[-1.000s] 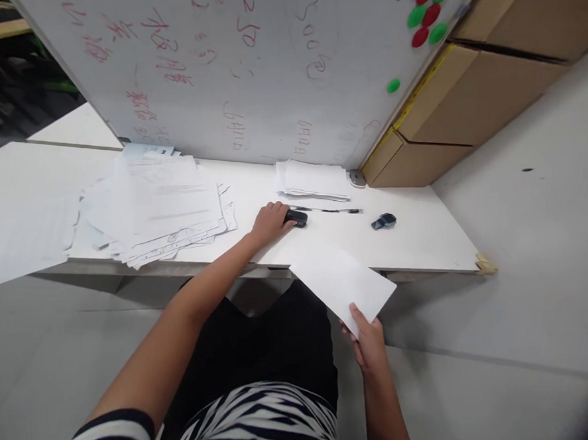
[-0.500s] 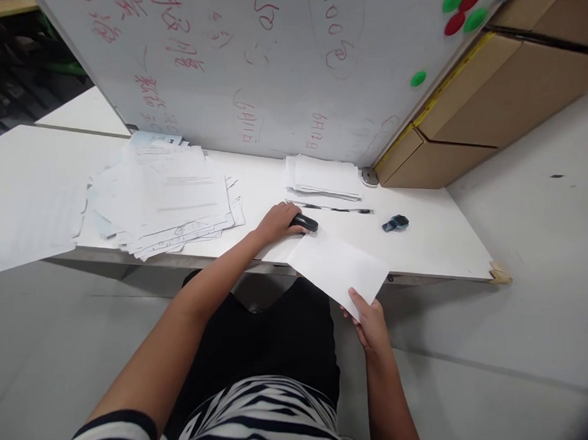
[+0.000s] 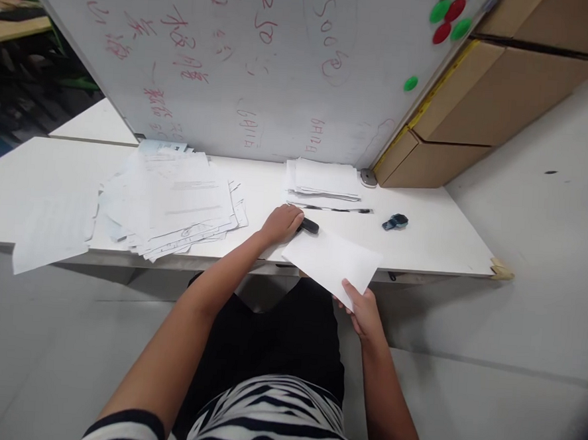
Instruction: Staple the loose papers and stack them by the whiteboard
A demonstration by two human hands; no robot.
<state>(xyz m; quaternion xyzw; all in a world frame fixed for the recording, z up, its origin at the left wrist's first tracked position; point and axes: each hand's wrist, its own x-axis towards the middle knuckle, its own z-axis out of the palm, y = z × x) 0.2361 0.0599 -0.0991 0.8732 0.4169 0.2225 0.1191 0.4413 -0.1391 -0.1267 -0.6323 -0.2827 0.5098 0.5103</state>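
Note:
My left hand [image 3: 282, 223] is closed over a black stapler [image 3: 309, 226] on the white table, and only the stapler's right end shows past my fingers. In my right hand [image 3: 363, 308] is white paper [image 3: 334, 259], pinched at its lower right corner with the thumb on top. The paper slants over the table's front edge, its upper left corner close to the stapler. Whether it is one sheet or more, I cannot tell.
Loose printed papers [image 3: 186, 193] lie in a messy pile on the left. Behind my left hand are a smaller paper stack [image 3: 326, 179] and a thin dark strip [image 3: 329, 208]. A blue-black watch-like object [image 3: 395, 221] lies on the right. A whiteboard [image 3: 281, 100] and cardboard boxes [image 3: 451, 163] stand behind.
My left hand has slid slightly right, covering more of the stapler. My right hand has brought the paper a little to the left. The camera view has also shifted slightly.

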